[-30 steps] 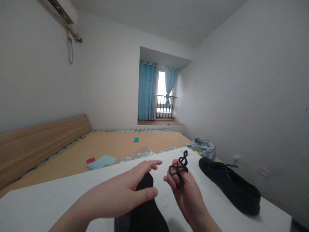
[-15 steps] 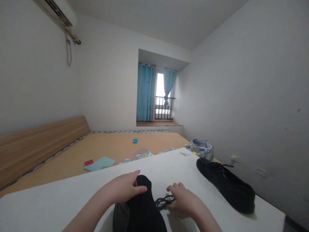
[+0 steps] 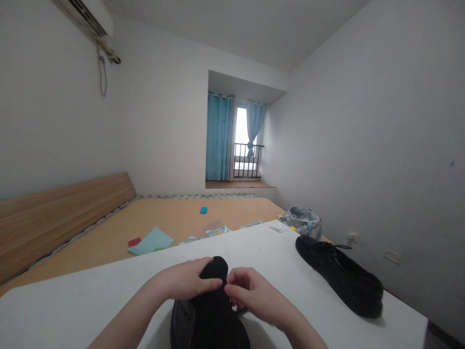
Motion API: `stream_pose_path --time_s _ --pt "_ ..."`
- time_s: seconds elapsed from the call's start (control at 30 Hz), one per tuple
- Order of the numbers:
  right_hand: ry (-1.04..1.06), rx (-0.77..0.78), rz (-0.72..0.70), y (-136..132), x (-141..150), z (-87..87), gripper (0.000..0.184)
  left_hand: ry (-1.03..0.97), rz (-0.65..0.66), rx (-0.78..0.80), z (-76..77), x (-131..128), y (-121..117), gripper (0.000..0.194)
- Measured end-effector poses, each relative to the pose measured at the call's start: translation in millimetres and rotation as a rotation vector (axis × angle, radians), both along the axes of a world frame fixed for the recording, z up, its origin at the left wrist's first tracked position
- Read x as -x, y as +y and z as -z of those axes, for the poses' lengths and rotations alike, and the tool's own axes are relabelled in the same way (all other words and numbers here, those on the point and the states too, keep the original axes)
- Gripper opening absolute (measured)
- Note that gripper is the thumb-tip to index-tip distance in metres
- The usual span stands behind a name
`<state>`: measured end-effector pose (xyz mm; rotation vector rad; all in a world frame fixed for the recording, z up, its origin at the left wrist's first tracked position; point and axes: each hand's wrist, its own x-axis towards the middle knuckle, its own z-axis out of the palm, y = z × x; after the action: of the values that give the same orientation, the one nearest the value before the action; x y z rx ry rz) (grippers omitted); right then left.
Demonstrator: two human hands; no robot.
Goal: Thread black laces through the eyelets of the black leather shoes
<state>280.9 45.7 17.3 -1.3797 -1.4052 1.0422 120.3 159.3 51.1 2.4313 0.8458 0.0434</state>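
A black lace-up shoe (image 3: 214, 320) stands on the white table (image 3: 109, 286) right in front of me. My left hand (image 3: 194, 281) wraps over its upper part from the left, the thumb lying across the dark fabric. At the right edge of that part, my right hand (image 3: 247, 291) is closed in a pinch on the shoelace (image 3: 241, 310); most of the lace is hidden behind the fingers. The matching black shoe (image 3: 345, 276) rests on its sole at the table's right side, its lace tied.
Beyond the table is a bed (image 3: 167, 211) with a light blue folder (image 3: 152, 241), a red item (image 3: 134, 242), a small blue square (image 3: 204, 210) and plastic packets (image 3: 218, 231). A pale bag (image 3: 303, 220) stands behind the far right table edge. Flat paper (image 3: 279, 228) lies nearby.
My right hand has moved left and slightly up, to the shoe's edge, and its fingers have closed. The loose lace loops are now mostly covered. My left hand has barely shifted.
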Motion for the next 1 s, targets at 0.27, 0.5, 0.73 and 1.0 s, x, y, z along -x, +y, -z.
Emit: stream_pose_path --time_s 0.27,0.5,0.73,1.0 --pt "0.292 -0.090 0.154 0.4 -2.3 -5.9 0.009 -0.189 -0.172 0.084 -7.3 -4.7 3.3 0.084" --pt "0.390 -0.081 0.185 0.3 -10.4 -8.0 0.011 -0.509 -0.047 0.144 -17.7 -12.7 -4.2 0.052" --pt "0.427 -0.275 0.135 -2.3 -14.7 -14.4 0.012 -0.418 -0.086 0.325 -19.8 -8.6 -12.7 0.061" --pt "0.013 -0.253 0.340 -1.9 -18.5 -8.5 0.024 -0.686 -0.187 0.381 -25.8 -13.4 -9.9 0.042"
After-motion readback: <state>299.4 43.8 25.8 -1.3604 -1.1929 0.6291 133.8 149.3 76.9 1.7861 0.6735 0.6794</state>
